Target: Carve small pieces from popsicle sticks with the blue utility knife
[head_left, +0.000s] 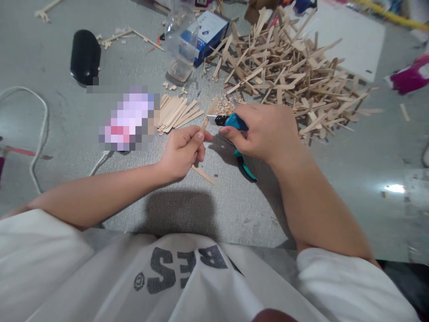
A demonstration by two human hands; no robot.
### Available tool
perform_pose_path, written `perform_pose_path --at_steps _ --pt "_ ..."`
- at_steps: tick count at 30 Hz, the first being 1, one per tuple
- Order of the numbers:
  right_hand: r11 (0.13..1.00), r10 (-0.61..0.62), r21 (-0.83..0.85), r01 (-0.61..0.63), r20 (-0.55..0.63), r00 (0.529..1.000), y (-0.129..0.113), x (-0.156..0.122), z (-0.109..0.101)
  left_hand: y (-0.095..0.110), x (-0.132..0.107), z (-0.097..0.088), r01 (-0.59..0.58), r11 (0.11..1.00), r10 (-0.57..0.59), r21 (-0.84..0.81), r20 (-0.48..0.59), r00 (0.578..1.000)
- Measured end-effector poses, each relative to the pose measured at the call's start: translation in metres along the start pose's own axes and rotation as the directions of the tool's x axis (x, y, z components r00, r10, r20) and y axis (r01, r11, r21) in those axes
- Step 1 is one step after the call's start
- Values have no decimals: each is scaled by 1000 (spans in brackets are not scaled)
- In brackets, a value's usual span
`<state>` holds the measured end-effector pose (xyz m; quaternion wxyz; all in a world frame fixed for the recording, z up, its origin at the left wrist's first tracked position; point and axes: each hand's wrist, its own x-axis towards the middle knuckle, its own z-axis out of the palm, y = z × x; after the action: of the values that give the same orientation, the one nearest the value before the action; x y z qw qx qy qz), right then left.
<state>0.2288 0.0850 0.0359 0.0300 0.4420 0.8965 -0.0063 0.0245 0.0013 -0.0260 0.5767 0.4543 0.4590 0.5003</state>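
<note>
My left hand (184, 150) pinches a flat wooden craft stick (211, 108), which slants up and away from the fingers. In my right hand (264, 129) is a utility knife (235, 121) with a blue and black handle; its blade meets the craft stick just beyond my left fingertips. Under my right hand lie pliers (246, 167) with teal and black handles, their jaws mostly hidden. A loose craft stick (205, 175) rests on the table just below my left hand. Small wood shavings (228, 105) are heaped behind the knife.
A large pile of craft sticks (284, 67) spreads at the back right. A smaller stack of sticks (172, 112) sits beside a blurred-out device (129, 118) with a white cable (43, 120). Behind stand a clear plastic bottle (181, 44), a blue box (209, 33) and a black case (85, 56).
</note>
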Motion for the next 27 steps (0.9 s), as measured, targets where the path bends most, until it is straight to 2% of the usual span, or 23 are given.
perform_pose_path --at_steps 5,9,14,19,24,27 --pt "997 -70 36 70 2 998 2 0 4 0 0 0 -24 1000 24 -2 -5 1000" --pt "998 -42 54 44 -35 999 6 1 6 3 0 1 7 999 -7 -36 11 1000" --pt "994 -89 64 90 -12 996 5 1 6 4 -1 1 26 999 -26 -29 8 1000" --pt "1000 -12 28 12 -7 1000 2 1 1 1 -1 1 37 999 -37 -32 -1 999" --pt "997 -72 24 71 47 996 -3 0 -2 3 -1 2 33 999 -33 -24 -5 999" --pt "998 62 -5 -62 0 998 -1 2 -2 4 -1 2 49 998 -49 -27 4 999"
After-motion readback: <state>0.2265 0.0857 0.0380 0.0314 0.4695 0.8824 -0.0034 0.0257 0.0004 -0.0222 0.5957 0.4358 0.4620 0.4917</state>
